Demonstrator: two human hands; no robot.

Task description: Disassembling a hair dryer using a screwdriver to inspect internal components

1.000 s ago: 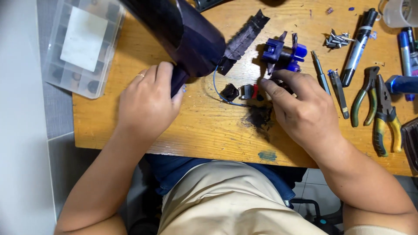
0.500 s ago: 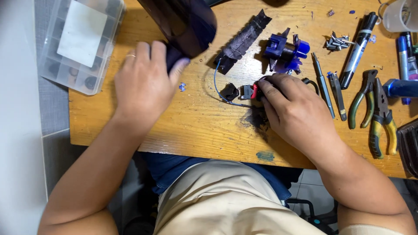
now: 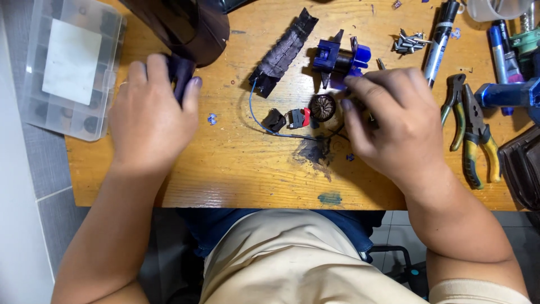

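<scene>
Head camera looked down on a wooden workbench [image 3: 236,174] where the left hand [image 3: 149,112] was wrapped around the handle of a dark purple appliance housing [image 3: 185,25] at the bench's far edge. The right hand [image 3: 394,124] hovered with fingers loosely curled, fingertips just beside a small round motor part [image 3: 322,107] and a blue plastic piece [image 3: 337,59]; whether it pinched anything could not be told. A black-and-red switch [image 3: 295,118] on a blue wire [image 3: 256,121] lay between the hands. Pliers [image 3: 472,132] and a clear compartment box [image 3: 70,65] flanked the work.
</scene>
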